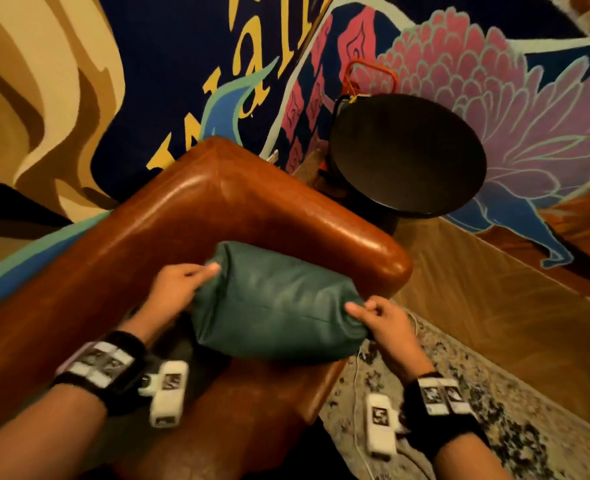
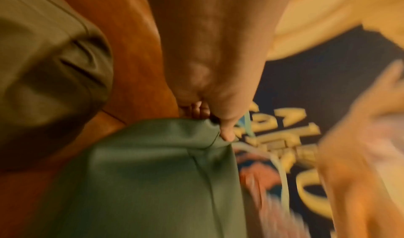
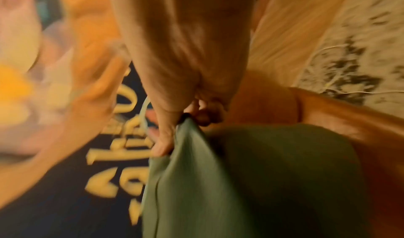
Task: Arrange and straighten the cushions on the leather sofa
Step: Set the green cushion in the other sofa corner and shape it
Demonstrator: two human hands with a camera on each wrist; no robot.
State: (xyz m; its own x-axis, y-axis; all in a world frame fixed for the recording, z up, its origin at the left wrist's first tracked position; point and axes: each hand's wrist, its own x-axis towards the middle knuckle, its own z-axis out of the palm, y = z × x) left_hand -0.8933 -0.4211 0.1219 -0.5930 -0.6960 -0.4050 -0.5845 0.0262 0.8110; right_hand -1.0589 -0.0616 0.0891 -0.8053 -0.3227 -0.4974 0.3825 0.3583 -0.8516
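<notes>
- While held at two corners, green cushion raised in the corner of the leather sofa, just off the seat; contact with the backrest behind it not clear.
- Long axis of the green cushion running from the backrest side toward the sofa's armrest, seam line facing up toward the head camera.
- Left hand on the cushion corner farther from the armrest: thumb pressed against curled fingers, leather pinched between them; same pinch seen in the left wrist view.
- Right hand on the cushion corner nearest the armrest end: fingers curled, thumb on top, corner gathered into a tight fold; confirmed in the right wrist view.
- Cushions counted: one green in hand, plus one olive-brown cushion lying on the sofa, seen only in the blurred left wrist view. Two in all, as far as visible.
- Hands counted: two, both clamped on the green cushion.
- Round dark side table beyond the armrest, well apart from the green cushion.
- Patterned rug on the floor past the sofa's front edge, below the right hand; white cable trailing across it.
- Painted wall behind the sofa's backrest.
- Bare leather seat showing below the green cushion, toward the front edge.
</notes>
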